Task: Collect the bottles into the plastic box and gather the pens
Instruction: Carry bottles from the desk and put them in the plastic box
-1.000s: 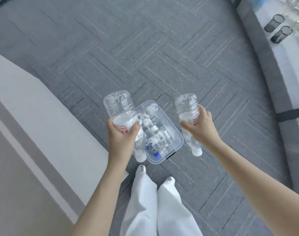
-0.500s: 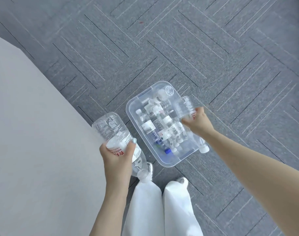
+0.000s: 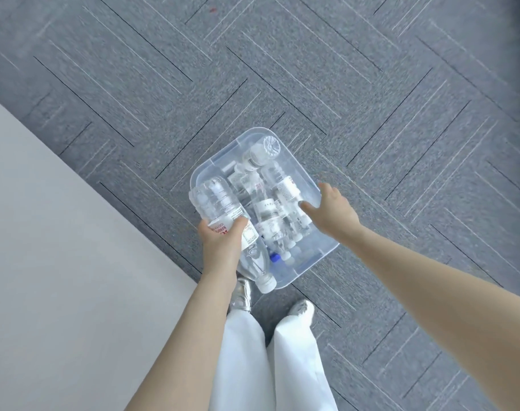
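Note:
A clear plastic box sits on the grey carpet in front of my feet. Several clear water bottles with white labels lie inside it. My left hand grips a large clear bottle by its red-and-white label, cap pointing toward me, above the box's left edge. My right hand hovers over the box's right side with fingers spread and nothing in it. Just under its fingertips lies a bottle. No pens are visible.
A pale grey surface fills the left side, its edge running diagonally close to the box. My white trousers and silver shoes stand just below the box. Grey carpet surrounds the box on the other sides.
My right hand has let go of its bottle, which now lies in the box, and its fingers have spread. My left hand has carried its bottle rightward over the box's left edge.

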Demonstrator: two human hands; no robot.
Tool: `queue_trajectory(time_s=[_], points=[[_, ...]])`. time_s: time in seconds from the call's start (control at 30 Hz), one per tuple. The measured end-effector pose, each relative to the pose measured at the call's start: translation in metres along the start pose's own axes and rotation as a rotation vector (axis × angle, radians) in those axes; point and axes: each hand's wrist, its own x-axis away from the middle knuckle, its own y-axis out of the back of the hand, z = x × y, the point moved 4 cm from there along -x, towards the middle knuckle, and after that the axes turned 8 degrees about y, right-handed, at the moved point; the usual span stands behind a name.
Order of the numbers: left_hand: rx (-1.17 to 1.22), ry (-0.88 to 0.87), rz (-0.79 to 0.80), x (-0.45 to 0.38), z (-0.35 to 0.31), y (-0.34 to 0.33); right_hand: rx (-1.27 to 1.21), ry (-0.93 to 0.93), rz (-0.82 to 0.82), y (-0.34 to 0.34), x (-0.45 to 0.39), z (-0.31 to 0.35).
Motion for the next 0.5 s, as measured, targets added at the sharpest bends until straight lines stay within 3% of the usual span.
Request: queue_trajectory(time_s=[0.23, 0.5], points=[[-0.094, 0.199, 0.117, -0.006, 0.005, -0.019, -0.01, 0.035, -0.007, -0.011, 0.002, -0.002], [-0.134, 0.08, 0.085, -0.005, 0.005, -0.001, -0.003, 0.036, -0.002, -0.012, 0.011, 0.0]])
